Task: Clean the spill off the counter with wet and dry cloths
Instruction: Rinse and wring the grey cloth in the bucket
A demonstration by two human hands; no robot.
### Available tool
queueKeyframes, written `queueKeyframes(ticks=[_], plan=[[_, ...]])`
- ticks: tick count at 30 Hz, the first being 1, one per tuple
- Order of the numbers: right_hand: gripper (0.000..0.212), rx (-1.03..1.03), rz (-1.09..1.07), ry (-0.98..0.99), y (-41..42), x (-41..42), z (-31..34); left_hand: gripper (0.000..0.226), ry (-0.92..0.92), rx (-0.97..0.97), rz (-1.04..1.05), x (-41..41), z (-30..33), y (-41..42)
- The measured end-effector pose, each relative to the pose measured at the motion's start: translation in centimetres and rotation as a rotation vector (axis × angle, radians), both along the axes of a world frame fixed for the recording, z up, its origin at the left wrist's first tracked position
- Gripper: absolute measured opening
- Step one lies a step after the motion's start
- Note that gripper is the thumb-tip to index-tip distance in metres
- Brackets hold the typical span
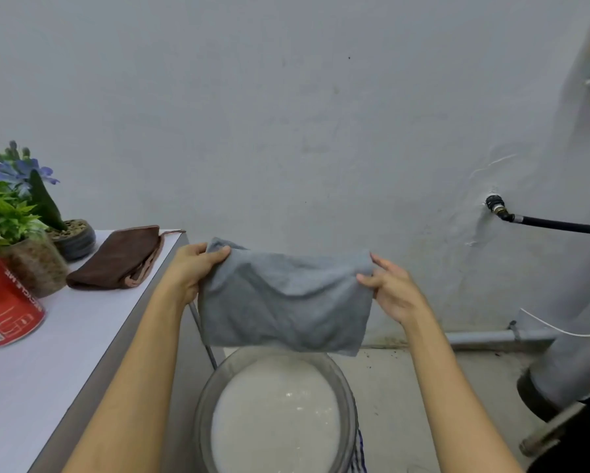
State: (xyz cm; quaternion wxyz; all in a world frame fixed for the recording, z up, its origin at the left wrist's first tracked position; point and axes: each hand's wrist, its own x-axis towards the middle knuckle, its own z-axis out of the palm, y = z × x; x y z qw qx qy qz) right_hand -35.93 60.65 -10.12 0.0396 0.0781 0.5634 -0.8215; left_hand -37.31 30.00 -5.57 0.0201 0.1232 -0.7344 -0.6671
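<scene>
A grey cloth [286, 298] hangs spread out in the air above a round basin [204, 397] filled with milky, soapy water. My left hand [194, 268] grips the cloth's upper left corner. My right hand [392, 288] pinches its upper right corner. A brown cloth [119, 259] lies folded on the white counter [65, 336] at the left, near the counter's far right corner. No spill shows on the visible counter surface.
A red can [3, 302] stands at the counter's left edge, with two potted plants [24, 216] behind it. A grey wall stands ahead. At the right are a black hose [552, 225], a thick grey pipe [573, 353] and a concrete floor.
</scene>
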Motion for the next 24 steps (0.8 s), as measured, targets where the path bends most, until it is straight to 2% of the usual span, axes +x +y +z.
queueKeyframes(ticks=[2, 6, 9, 12, 15, 17, 19, 21, 23, 24], plan=[[0.043, -0.174, -0.065, 0.078, 0.7, -0.1, 0.9, 0.009, 0.072, -0.049, 0.083, -0.1, 0.1, -0.2], [0.036, 0.032, -0.083, 0.132, 1.3, 0.2, 1.6, 0.019, 0.135, -0.163, 0.191, -0.5, 0.2, -0.5], [0.028, -0.027, -0.208, 0.157, 1.6, 0.1, 2.3, 0.033, 0.159, -0.199, 0.234, -0.6, 0.3, -0.6], [0.028, 0.022, -0.259, 0.189, 2.1, -0.4, 2.8, 0.038, 0.150, -0.196, 0.225, -0.6, 0.4, -0.4], [0.028, 0.114, -0.248, 0.191, 2.5, -0.4, 3.2, 0.038, 0.072, -0.198, 0.164, -0.7, 0.6, -0.1], [0.030, 0.152, -0.268, 0.191, 2.9, -0.4, 3.3, 0.053, -0.012, -0.139, 0.117, -0.4, 0.9, 0.0], [0.035, 0.176, -0.270, 0.200, 3.3, -0.2, 3.3, 0.068, -0.039, -0.057, -0.020, 0.4, 1.4, 0.0], [0.041, 0.206, -0.277, 0.215, 3.6, -0.1, 2.9, 0.067, -0.018, -0.140, -0.225, 1.1, 1.7, -0.2], [0.043, 0.246, -0.305, 0.228, 3.6, 0.1, 2.9, 0.049, -0.007, -0.329, -0.359, 1.4, 1.6, -0.1], [0.042, 0.280, -0.324, 0.231, 3.6, 0.2, 2.9, 0.040, -0.003, -0.418, -0.360, 1.4, 1.5, 0.1]])
